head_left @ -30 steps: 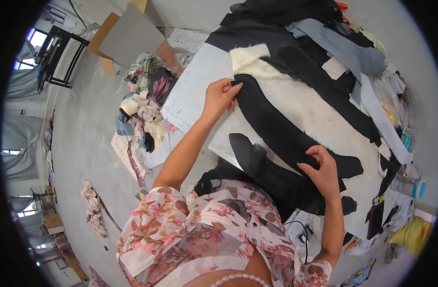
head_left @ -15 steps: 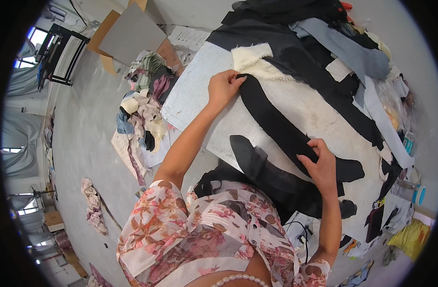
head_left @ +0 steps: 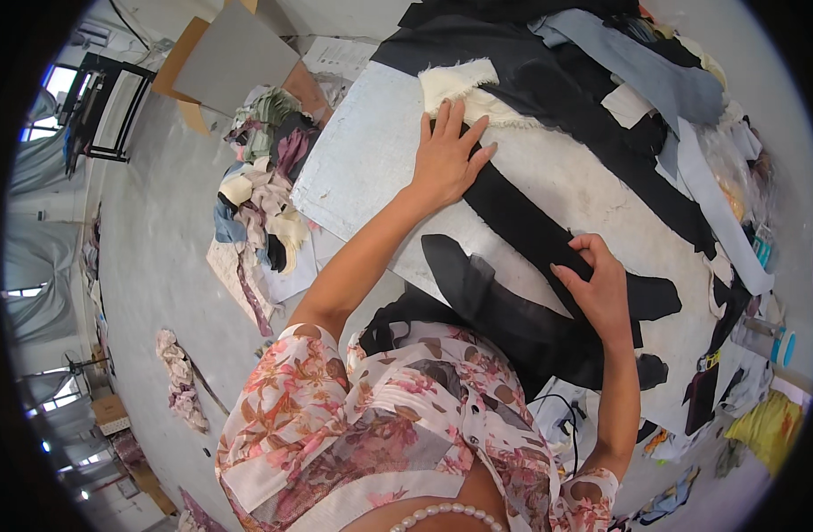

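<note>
A long black fabric strip point(head_left: 520, 215) lies slantwise across the pale metal-topped table point(head_left: 349, 146). My left hand point(head_left: 447, 155) rests on its far end with the fingers spread, covering that tip. Farther along the strip, my right hand point(head_left: 597, 288) grips it, with thumb and bent fingers at its two edges. A cream cloth with frayed edges point(head_left: 459, 84) lies just beyond my left fingertips. Closer to my body, another black fabric piece point(head_left: 446, 259), partly sheer, lies over the table's near edge and runs below my right hand.
Dark fabric point(head_left: 486, 49) and a grey-blue length of cloth point(head_left: 637, 62) are heaped along the table's far side. A pile of scraps point(head_left: 260, 199) lies on the floor to the left, by an open cardboard box point(head_left: 233, 62). A blue-rimmed clear container point(head_left: 783, 346) is at the right.
My left hand has let go its pinch on the strip's far end and now lies on it with fingers spread. The right hand keeps its hold in nearly the same spot.
</note>
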`<action>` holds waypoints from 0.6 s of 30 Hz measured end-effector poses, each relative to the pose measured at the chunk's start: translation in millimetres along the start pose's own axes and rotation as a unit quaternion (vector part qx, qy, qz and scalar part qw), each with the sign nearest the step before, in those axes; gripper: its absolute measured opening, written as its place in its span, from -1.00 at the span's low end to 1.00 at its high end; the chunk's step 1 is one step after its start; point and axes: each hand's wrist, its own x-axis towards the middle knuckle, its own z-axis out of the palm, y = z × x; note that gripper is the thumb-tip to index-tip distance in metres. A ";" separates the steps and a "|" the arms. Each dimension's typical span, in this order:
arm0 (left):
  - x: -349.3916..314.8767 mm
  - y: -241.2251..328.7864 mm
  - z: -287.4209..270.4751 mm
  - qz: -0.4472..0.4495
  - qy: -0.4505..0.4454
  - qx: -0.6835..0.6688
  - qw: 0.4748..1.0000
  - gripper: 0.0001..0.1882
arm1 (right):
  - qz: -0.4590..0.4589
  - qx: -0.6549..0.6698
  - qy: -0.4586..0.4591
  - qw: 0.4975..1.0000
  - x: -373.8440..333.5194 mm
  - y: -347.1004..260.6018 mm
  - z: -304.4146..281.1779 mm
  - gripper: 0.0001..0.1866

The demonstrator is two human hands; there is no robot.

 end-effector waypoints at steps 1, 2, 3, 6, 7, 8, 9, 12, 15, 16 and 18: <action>-1.8 0.6 4.1 -0.003 -0.019 0.000 1.000 -0.50 | 0.008 0.000 -0.005 1.000 -0.5 0.6 -1.2 -0.61; -2.5 -1.9 5.9 -0.003 -0.030 0.011 0.999 -0.46 | 0.016 0.001 -0.010 1.000 -1.0 1.2 -2.9 -0.61; -2.2 -4.2 7.3 0.000 -0.032 0.016 0.999 -0.46 | 0.024 0.001 -0.015 1.000 -1.3 1.9 -3.9 -0.62; 0.8 1.4 3.3 0.010 -0.025 0.039 0.999 -0.43 | 0.002 -0.017 -0.003 1.000 -1.4 2.4 -2.8 -0.62; 2.0 9.5 -2.7 0.013 -0.014 0.054 0.998 -0.42 | 0.006 -0.018 -0.006 1.000 -1.1 1.8 -2.5 -0.61; 1.6 16.5 -5.6 0.017 -0.002 0.069 0.998 -0.41 | 0.010 -0.019 -0.008 1.000 -0.8 0.8 -2.5 -0.61; -0.8 22.8 -4.1 0.031 -0.018 0.049 0.998 -0.40 | 0.014 -0.020 -0.011 1.000 -0.8 -0.3 -2.6 -0.61; -7.6 34.8 6.4 0.067 -0.070 0.026 0.995 -0.38 | -0.005 -0.044 0.001 0.999 -2.4 -4.3 -4.7 -0.62; -8.2 32.9 9.0 0.071 -0.056 0.014 0.996 -0.39 | 0.011 -0.028 0.000 1.000 -8.8 3.4 -15.8 -0.62; -8.2 33.0 8.4 0.071 -0.057 0.013 0.996 -0.39 | 0.018 -0.026 0.006 0.999 -9.6 6.1 -18.3 -0.62; -7.5 34.8 6.8 0.071 -0.058 0.012 0.996 -0.40 | 0.030 -0.023 0.016 0.999 -9.1 11.0 -21.1 -0.62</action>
